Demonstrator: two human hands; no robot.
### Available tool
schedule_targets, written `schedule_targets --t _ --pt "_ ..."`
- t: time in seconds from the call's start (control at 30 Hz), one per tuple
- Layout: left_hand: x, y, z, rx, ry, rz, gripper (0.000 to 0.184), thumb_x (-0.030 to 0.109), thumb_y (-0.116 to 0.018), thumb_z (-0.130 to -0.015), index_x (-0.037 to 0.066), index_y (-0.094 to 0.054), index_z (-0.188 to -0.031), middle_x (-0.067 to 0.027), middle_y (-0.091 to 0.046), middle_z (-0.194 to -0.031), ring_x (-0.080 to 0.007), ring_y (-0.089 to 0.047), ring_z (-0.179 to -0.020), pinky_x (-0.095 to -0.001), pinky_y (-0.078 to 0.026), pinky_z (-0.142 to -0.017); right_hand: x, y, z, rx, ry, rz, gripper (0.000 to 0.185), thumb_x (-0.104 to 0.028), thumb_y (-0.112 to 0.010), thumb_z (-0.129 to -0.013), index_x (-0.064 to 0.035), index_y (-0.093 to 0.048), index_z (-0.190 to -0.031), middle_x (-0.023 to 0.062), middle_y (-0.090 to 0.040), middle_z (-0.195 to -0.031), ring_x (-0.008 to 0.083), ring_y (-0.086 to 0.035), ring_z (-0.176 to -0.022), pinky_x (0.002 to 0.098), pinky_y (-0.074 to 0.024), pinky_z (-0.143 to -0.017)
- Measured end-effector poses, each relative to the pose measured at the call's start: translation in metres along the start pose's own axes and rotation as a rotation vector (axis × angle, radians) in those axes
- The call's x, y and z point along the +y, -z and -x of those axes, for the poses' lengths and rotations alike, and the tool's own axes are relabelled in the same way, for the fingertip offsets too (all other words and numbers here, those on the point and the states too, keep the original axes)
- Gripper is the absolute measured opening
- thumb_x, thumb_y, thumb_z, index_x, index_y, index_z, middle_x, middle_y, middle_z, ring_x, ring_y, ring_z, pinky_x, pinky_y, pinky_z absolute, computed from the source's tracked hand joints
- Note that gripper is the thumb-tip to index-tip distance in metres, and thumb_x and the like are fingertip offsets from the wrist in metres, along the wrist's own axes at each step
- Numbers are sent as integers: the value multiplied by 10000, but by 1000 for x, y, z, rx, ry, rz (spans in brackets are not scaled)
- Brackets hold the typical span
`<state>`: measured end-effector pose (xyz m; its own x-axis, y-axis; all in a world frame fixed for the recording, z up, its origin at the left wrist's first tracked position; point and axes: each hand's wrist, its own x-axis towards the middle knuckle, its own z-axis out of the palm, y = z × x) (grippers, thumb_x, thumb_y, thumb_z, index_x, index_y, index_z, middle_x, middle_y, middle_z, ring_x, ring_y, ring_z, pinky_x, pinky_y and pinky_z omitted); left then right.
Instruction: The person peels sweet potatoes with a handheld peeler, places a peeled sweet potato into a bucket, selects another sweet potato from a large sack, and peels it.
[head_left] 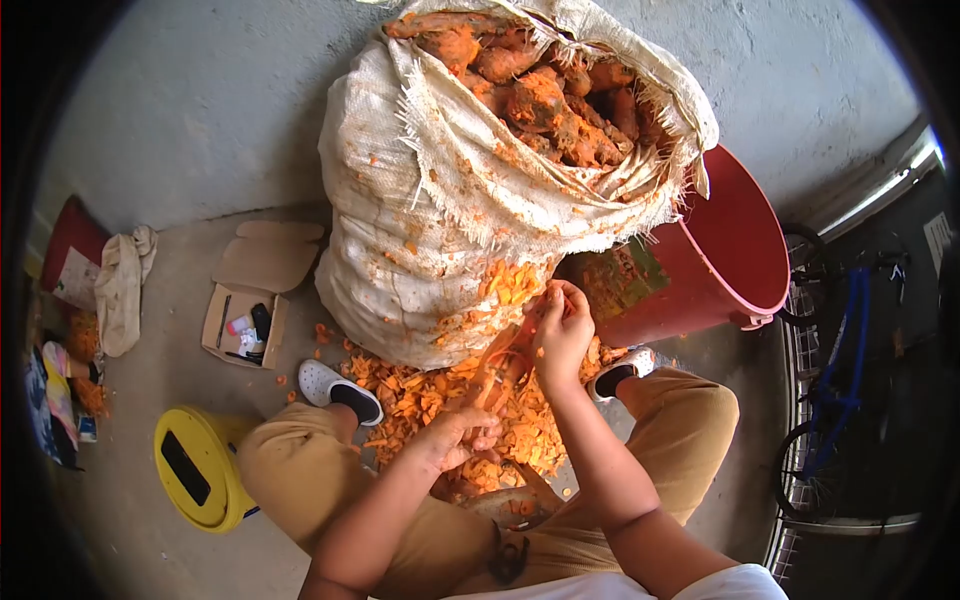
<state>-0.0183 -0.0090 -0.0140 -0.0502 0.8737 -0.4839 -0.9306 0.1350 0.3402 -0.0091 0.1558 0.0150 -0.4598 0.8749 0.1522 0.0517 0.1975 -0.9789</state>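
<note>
A long orange root [490,385], blurred by motion, slants between my hands in front of the sack. My left hand [462,438] is closed round its lower end. My right hand [565,330] is up beside its upper end, fingers pinched together; what they hold is blurred and I cannot make it out. Orange peelings [410,400] lie heaped on the floor between my feet, below both hands. Behind them stands a big white woven sack [385,230], its mouth rolled open, filled with dirty orange-brown roots [540,100]. Bits of peel stick to its side.
A large red tub [740,230] stands right of the sack. On the left are an open cardboard box [240,310] with small items and a yellow bin [200,470] with a black slot. A blue bicycle [845,370] is at the far right. A grey wall [220,110] rises behind.
</note>
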Motion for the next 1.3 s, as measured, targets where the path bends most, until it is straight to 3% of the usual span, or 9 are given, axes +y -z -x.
schedule_targets --t 0.07,0.13,0.27,0.5,0.9,1.0,1.07,1.27,1.3 --pt "0 1 -2 24 4 -4 230 115 -542 -730 39 -468 -934 20 -419 -612 -52 -411 -477 -310 -474 -556 10 1 -18 68 69 51 153 -82 -440 -859 52 -512 -878 67 -569 -602 88 -500 -477 214 -390 -419" --pt "-1 2 0 30 4 -57 243 112 -542 -732 31 -463 -947 19 -423 -610 -51 -411 -471 -314 -481 -565 1 7 -41 168 -102 -17 165 -101 -436 -864 45 -511 -855 62 -564 -592 92 -492 -467 214 -400 -436" --pt "5 1 15 0 -10 -162 255 120 -527 -749 23 -453 -972 24 -416 -597 -40 -406 -456 -331 -492 -597 27 54 -104 392 22 -190 183 -121 -422 -873 37 -510 -843 69 -554 -601 99 -494 -487 214 -409 -470" --pt "7 2 6 -29 27 9 250 150 -524 -750 46 -456 -967 45 -393 -612 -34 -391 -468 -308 -477 -592 -24 5 -5 -32 -29 -184 163 -127 -431 -874 24 -489 -893 63 -552 -628 82 -489 -507 196 -385 -447" --pt "4 2 -4 21 -19 -37 224 114 -526 -738 39 -461 -938 36 -417 -621 -36 -394 -450 -336 -485 -601 20 -4 -35 128 -76 101 159 -88 -448 -853 57 -509 -873 74 -566 -598 98 -518 -494 232 -414 -454" --pt "4 5 9 49 -31 -184 241 96 -522 -740 27 -455 -961 32 -420 -624 -41 -402 -446 -361 -498 -620 27 20 -79 298 -48 -65 201 -115 -400 -862 4 -499 -735 70 -543 -567 110 -471 -431 237 -405 -424" --pt "2 17 15 -27 34 -128 257 96 -514 -753 25 -445 -990 32 -416 -615 -43 -404 -445 -358 -503 -620 45 52 -119 371 -61 -209 185 -119 -382 -873 6 -490 -790 69 -527 -562 107 -469 -446 229 -398 -428" --pt "9 8 11 -5 49 -39 256 129 -507 -769 41 -444 -1001 44 -393 -588 -33 -392 -445 -325 -489 -613 -2 39 -65 52 -68 -360 181 -144 -432 -873 28 -489 -878 86 -567 -636 105 -517 -524 203 -418 -473" --pt "10 6 11 -14 53 -43 259 142 -511 -768 51 -446 -1001 45 -393 -593 -26 -389 -448 -309 -482 -598 -6 30 -49 17 -43 -244 192 -160 -443 -870 26 -491 -887 89 -568 -630 103 -515 -510 205 -419 -470"
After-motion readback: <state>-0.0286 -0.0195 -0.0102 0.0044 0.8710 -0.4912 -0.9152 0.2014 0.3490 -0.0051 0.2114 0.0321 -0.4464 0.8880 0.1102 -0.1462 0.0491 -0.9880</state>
